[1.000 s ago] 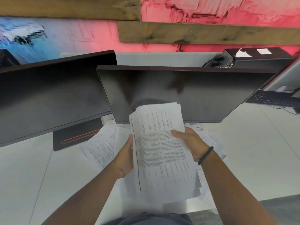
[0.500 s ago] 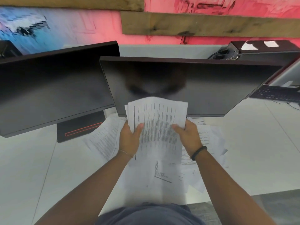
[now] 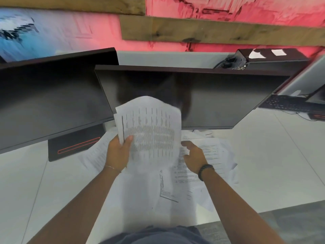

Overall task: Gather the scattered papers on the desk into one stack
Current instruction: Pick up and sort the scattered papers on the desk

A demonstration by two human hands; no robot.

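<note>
White desk (image 3: 263,164) beneath a wall washed in pink and blue, crossed by rough wooden planks (image 3: 211,30): two dark monitors (image 3: 202,99) stand side by side at the back, the left one overlapping the right one's edge, and a black keyboard (image 3: 288,103) lies on the far right. A person's left hand (image 3: 117,154) grips a sheaf of printed papers (image 3: 151,131), thumb curled over the front sheet near its left edge and fingers behind, lifting the sheaf upright in front of the right-hand monitor. The right hand (image 3: 193,157), a dark band on its wrist, hovers just beside the sheaf's right edge with fingers loosely spread and holding nothing; whether its fingertips touch the paper cannot be told. More loose sheets (image 3: 207,173) lie overlapped and askew on the desk beneath and to either side of the hands, reaching the near edge.
</note>
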